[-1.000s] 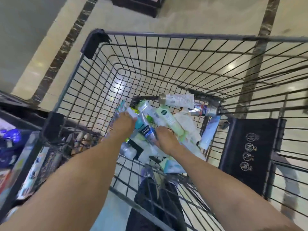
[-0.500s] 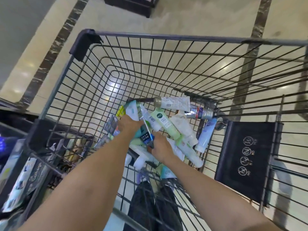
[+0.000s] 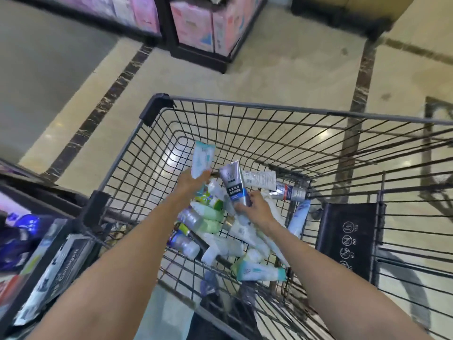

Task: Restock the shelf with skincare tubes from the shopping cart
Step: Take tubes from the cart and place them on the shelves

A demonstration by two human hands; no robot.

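Both my arms reach into a black wire shopping cart (image 3: pixel 257 106). My left hand (image 3: pixel 192 182) grips a white-and-teal tube (image 3: pixel 203 159) by its lower end, raised above the pile. My right hand (image 3: pixel 255 208) is closed on a silver-and-dark-blue tube (image 3: pixel 234 185) that stands tilted upward. Under both hands lies a heap of several skincare tubes (image 3: pixel 220 231), white, green and teal, on the cart's bottom. A white tube (image 3: pixel 261 179) and a silver tube (image 3: pixel 289 191) rest at the far side of the heap.
A dark shelf (image 3: pixel 49 256) with boxed products and blue packs stands at my left, against the cart. A black child-seat flap (image 3: pixel 348 239) hangs at the cart's right. Pink boxes (image 3: pixel 193 23) fill a display stand across the tiled floor.
Both hands have risen out of the heap, each lifting a tube. The view has tilted up, so the far pink display now shows.
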